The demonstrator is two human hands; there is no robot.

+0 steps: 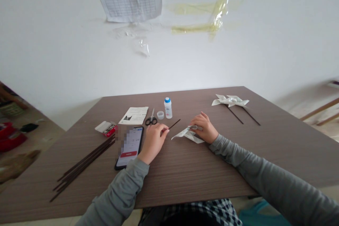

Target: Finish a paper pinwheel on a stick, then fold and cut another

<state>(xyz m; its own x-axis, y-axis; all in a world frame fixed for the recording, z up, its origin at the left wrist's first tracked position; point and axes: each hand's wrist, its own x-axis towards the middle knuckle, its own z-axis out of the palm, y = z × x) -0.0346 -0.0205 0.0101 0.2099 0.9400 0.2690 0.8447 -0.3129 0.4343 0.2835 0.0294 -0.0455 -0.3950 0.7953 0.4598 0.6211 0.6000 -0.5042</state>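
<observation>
Pinwheel, seemingly part-folded, is mid-counter; take it as the clock's centre, with the wall at twelve. Its paper looks thin, so too firm a pinch could crease or tear it, while a slack one could let its folds spring loose. Toward eight o'clock, the loose sticks could roll if the left sleeve swept across them. The phone, between eight and nine, lies close by that sleeve and might get nudged. The held stick points toward two o'clock from its grip, apart from the paper; badly aimed, it could poke through a blade. At eleven, the bottle stands upright on a small base, so a knock could tip it.

Left hand, at nine o'clock, is nearly closed, thumb and fingertips together on the stick. Right hand, at three, pinches the paper's near edge between thumb and fingers, with little gap. Farther out, at two o'clock, lie two more pinwheels, touched by neither hand
</observation>
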